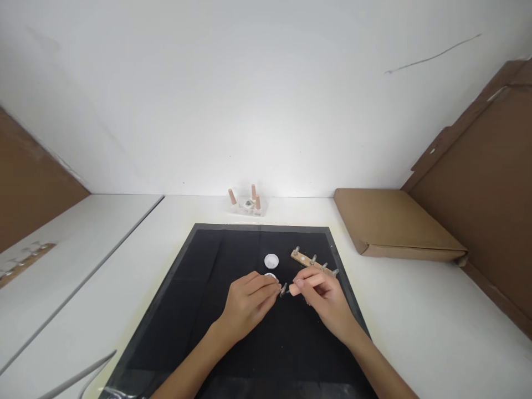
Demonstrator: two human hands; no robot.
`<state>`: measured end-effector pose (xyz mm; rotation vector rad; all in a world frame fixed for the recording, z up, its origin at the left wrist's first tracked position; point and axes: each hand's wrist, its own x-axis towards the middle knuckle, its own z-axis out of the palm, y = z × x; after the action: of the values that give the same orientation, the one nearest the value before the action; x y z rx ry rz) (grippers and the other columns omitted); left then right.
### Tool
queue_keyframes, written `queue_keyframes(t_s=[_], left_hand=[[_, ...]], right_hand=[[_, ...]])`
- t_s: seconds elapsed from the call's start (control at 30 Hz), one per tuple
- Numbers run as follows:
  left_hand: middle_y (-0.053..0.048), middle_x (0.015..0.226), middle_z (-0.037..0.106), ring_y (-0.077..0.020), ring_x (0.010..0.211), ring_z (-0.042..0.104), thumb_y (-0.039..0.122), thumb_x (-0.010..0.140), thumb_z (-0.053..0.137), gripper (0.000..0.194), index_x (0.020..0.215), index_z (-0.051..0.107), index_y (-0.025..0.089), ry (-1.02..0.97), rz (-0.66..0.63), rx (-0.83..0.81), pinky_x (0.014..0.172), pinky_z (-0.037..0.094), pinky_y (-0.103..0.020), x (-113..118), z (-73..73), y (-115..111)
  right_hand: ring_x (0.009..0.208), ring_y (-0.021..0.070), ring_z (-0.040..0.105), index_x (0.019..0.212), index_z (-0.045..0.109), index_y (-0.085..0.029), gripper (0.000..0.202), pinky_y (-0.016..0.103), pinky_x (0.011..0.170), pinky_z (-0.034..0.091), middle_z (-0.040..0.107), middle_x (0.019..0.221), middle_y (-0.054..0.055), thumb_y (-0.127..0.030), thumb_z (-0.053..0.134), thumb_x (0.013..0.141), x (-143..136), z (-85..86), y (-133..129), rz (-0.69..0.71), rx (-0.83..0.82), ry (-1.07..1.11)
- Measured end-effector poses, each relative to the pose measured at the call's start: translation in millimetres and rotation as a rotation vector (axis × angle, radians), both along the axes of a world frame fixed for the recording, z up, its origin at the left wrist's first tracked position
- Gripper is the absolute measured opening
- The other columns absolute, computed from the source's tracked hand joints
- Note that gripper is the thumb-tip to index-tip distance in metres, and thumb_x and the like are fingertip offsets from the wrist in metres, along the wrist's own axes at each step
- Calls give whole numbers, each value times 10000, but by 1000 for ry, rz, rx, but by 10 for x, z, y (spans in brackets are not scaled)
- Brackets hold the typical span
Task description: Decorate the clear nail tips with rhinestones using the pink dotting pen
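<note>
My left hand (251,303) pinches a small greyish false nail tip (284,289) over the black mat (233,343). In my right hand (328,302) is a nail polish brush (307,284) by its peach cap handle, its dark bristle end pointing left at the nail tip. Whether the bristles touch the nail is too small to tell. Just behind my fingers lie a round white dish (271,261) and a second white dish (270,275), partly hidden by my left hand. A wooden strip (306,260) bearing several nail tips on stands lies beyond my right hand, which covers its near end.
A clear holder (262,212) with peach-capped polish bottles (231,197) stands by the back wall. At the right lies a flat cardboard box (399,221). Another wooden strip with stands (28,262) sits far left. A grey cable-like item (83,374) lies front left.
</note>
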<state>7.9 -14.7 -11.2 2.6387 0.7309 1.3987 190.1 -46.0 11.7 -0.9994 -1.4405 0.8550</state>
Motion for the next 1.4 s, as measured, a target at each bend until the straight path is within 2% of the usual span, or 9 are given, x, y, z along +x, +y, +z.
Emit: queue_keyframes(t_s=[0.27,0.37,0.53,0.8,0.97,1.13,1.27,1.4], left_hand=[[-58,796,723,-130,668,640,44,783,606,157,880,653,159,-28,-9,-7,595,509,-246,-3,-21,-7],[-59,793,722,-138,682,650,58,797,589,151,881,652,166,-36,-13,-22,594,507,-249,-2,-15,-2],[-63,801,723,-139,665,645,67,799,584,152,886,654,170,-27,-8,-41,594,509,-257,3,3,1],[-58,785,724,-139,683,659,60,791,593,153,867,665,172,-66,-10,-57,610,514,-248,3,-10,1],[-68,766,711,-143,681,658,79,783,607,122,800,692,164,-165,-20,-245,605,535,-234,17,23,-16],[-67,735,703,-136,621,638,108,781,609,119,752,712,161,-250,-20,-464,468,480,-185,26,56,-8],[-66,727,695,-132,612,624,93,770,611,122,749,714,155,-279,-34,-518,475,474,-190,36,61,-1],[-65,721,694,-131,608,619,95,763,622,110,736,712,152,-284,-49,-540,477,470,-193,45,52,-4]], right_hand=[[540,110,546,649,644,-201,244,243,466,418,659,762,25,-336,582,843,14,-63,48,-149,-25,60],[562,122,568,626,636,-203,270,249,480,434,663,738,29,-343,574,849,14,-28,22,-123,10,52],[583,132,591,612,651,-203,265,252,510,454,664,700,29,-294,577,849,-11,6,-15,21,15,-20],[514,99,521,652,654,-203,249,226,427,389,660,753,25,-333,572,848,-32,-79,33,-102,-15,37],[494,85,498,706,665,-215,199,223,428,387,661,808,22,-319,578,851,-1,-92,38,-155,2,84],[513,100,530,726,707,-227,251,238,450,421,665,798,36,-359,548,869,-9,-47,-19,-43,59,67],[526,103,541,771,729,-233,232,232,440,413,674,818,41,-338,549,871,-34,-60,-35,41,38,17],[518,91,528,761,711,-237,192,219,428,399,669,834,28,-315,566,861,-44,-98,-10,-5,45,55]])
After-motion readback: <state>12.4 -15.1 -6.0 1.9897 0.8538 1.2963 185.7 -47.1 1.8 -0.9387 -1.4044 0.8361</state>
